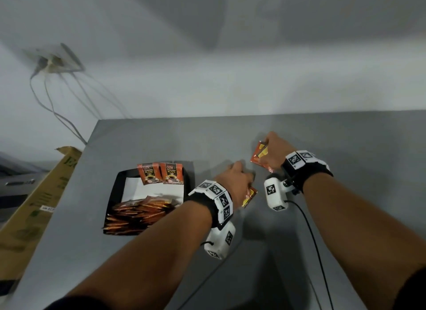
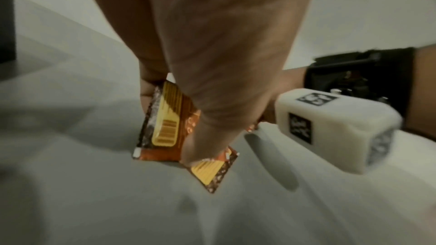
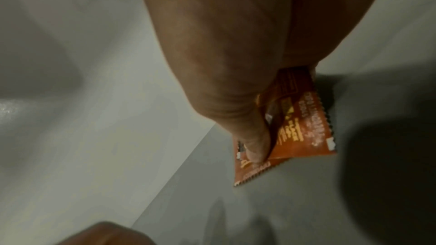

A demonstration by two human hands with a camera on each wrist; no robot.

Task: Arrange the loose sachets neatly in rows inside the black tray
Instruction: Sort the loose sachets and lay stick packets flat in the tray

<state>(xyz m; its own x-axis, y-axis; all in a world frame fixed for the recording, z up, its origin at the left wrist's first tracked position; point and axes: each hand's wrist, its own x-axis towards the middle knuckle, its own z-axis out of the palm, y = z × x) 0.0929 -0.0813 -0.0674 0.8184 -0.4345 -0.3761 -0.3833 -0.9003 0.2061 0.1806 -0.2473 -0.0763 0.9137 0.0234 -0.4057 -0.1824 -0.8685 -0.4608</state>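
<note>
Gripping orange foil sachets with serrated edges, the left hand (image 1: 232, 180) holds its sachets (image 2: 165, 124) and the right hand (image 1: 274, 152) its own (image 3: 299, 124) above the grey tabletop (image 1: 345, 148). Left of them, the black tray (image 1: 115, 189) holds heaped sachets (image 1: 136, 212), two standing upright (image 1: 160, 173). Blurred print is unreadable.

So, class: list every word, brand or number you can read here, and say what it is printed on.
"D2X" and "BLACK": on each of the two upright sachets in the black tray.
Cardboard box: print blurred.
Sachets held in the left hand and right hand: text and barcode unreadable.
</note>
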